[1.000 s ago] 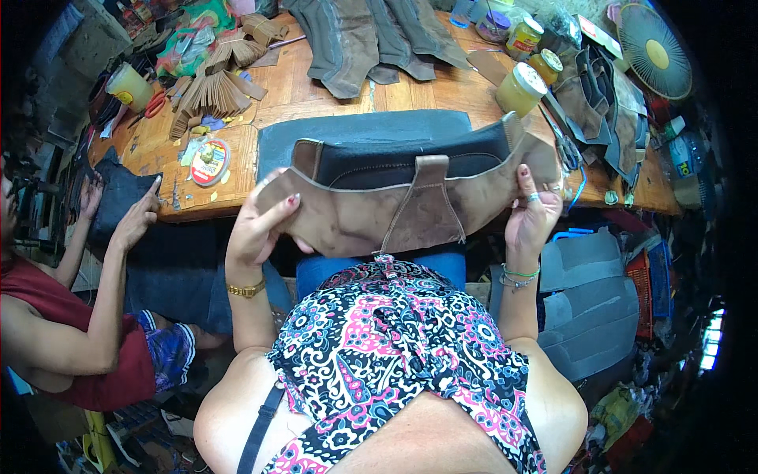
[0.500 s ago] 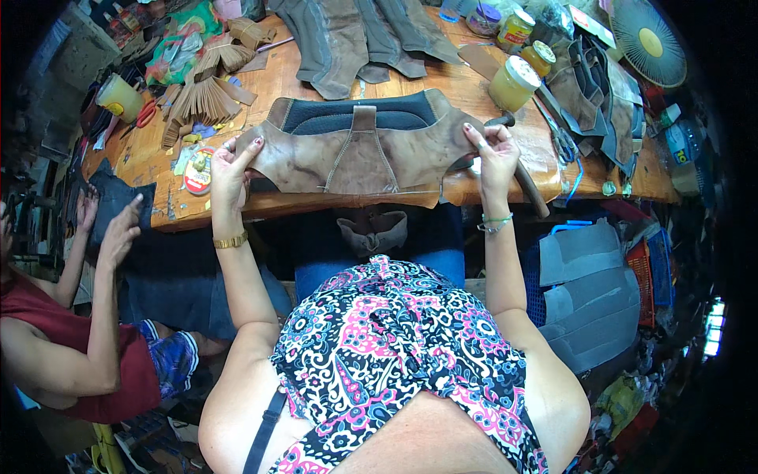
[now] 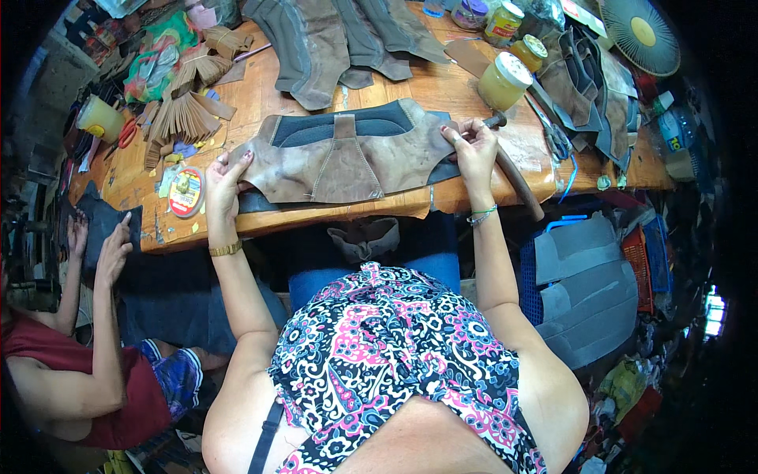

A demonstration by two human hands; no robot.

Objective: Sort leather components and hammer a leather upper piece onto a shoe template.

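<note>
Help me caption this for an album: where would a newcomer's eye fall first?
Probably on the brown, stitched leather-like piece near the front edge of the wooden table, held at both ends by the left hand and right hand. Below it, the boldly patterned top fills the lower middle. A round fan stands out at upper right, and a co-worker in dark red at the left.

One fisheye view looks from head height, nearby, down over the hands [image 3: 476, 155] and near edge of the bench [image 3: 450, 88].
</note>
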